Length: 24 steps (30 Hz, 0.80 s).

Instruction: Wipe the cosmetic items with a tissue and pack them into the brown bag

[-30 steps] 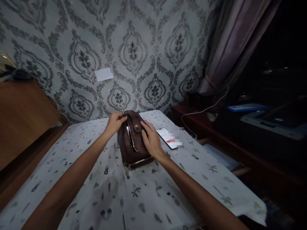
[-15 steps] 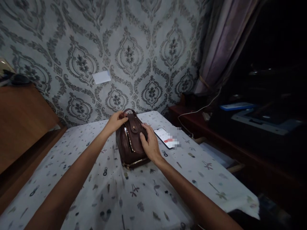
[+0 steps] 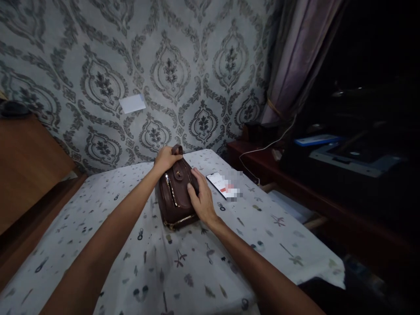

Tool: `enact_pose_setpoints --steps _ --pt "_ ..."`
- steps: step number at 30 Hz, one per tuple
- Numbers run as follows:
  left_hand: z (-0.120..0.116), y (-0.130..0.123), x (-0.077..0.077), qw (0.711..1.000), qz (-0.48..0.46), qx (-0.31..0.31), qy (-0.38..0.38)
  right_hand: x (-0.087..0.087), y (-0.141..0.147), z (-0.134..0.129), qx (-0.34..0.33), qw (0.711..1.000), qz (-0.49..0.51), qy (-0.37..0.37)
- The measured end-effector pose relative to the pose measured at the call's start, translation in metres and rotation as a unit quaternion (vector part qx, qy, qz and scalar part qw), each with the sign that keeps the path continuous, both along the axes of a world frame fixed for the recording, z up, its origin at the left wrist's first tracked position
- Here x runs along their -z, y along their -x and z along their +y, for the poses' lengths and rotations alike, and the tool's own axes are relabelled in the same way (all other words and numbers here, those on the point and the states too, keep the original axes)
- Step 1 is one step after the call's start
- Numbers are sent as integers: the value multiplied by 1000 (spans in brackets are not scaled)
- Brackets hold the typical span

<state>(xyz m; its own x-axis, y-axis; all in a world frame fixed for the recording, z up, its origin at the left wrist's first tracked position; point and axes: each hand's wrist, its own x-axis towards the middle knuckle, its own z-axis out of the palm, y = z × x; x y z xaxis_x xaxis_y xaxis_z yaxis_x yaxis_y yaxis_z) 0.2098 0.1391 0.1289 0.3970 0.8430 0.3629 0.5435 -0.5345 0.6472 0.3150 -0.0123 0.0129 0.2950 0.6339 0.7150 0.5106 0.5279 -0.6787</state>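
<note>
A dark brown leather handbag (image 3: 169,192) lies on the patterned white cloth, its front facing up. It has a slanted gold zip, a flap with a gold clasp, and another gold zip along its near edge. My left hand (image 3: 165,160) is closed on the far end of the bag, at the base of the short handle (image 3: 177,149), thumb across it. Against the bag's right side, my right hand (image 3: 202,199) grips with the thumb on the front and the fingers along the side edge. Beyond the right hand lies a phone (image 3: 218,183) with a lit screen.
The white cloth (image 3: 131,271) covers the surface under the bag. A brown wooden panel (image 3: 29,170) stands at the left. Patterned wallpaper with a white card (image 3: 132,103) is behind. On the right are a white cable (image 3: 262,153), a curtain (image 3: 295,61) and a dark red ledge (image 3: 241,153).
My left hand has moved from the upper left edge of the bag onto the handle's base. My right hand stays on the right side. The view has shifted slightly.
</note>
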Motion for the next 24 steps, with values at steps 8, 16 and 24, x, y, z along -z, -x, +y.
enact_pose_setpoints --steps 8,16,24 --pt "-6 -2 5 998 -54 17 1 2 -3 1 2 999 -34 -1" --pt "-25 1 5 991 -94 89 38 4 -2 1 3 998 -62 11" --pt "-47 5 -1 980 -98 151 80 0 -5 0 -16 997 -68 26"
